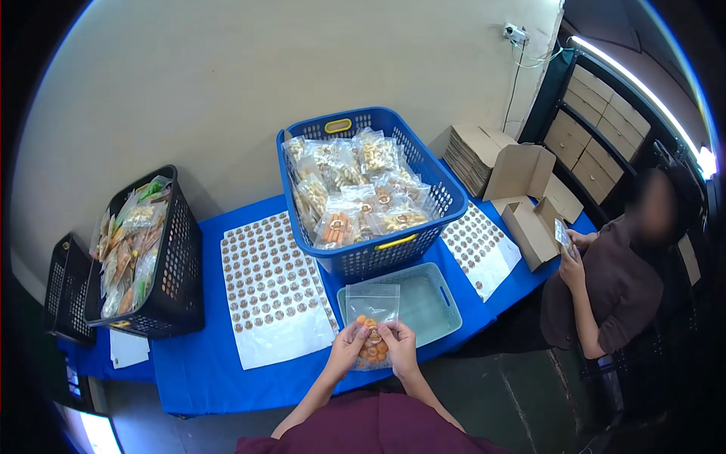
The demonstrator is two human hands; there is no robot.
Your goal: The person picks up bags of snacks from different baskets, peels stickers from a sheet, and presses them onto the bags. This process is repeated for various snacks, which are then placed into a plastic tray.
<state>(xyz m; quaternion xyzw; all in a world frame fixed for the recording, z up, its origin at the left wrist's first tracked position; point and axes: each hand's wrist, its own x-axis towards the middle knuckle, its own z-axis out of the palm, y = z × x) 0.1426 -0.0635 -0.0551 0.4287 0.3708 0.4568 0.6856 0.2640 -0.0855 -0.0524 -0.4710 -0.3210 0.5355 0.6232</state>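
Observation:
Between my two hands is a clear zip bag [373,353] with orange ring-shaped snacks in its lower part. My left hand [349,346] grips its left side, and my right hand [399,346] grips the right side, thumbs on the front. A round brown sticker [373,334] shows on the bag between the thumbs. The bag's upper part stands flat and unfilled above my fingers. Behind it lies a pale green tray [428,306] on the blue-covered table. Left of my hands is a sheet of round brown stickers [266,281].
A blue basket [355,265] full of bagged snacks stands behind the tray. Another sticker sheet [482,246], an open cardboard box [531,233] and stacked flat cartons [470,160] are at right. A black basket [184,257] of packets stands left. A seated person [612,280] holds a phone.

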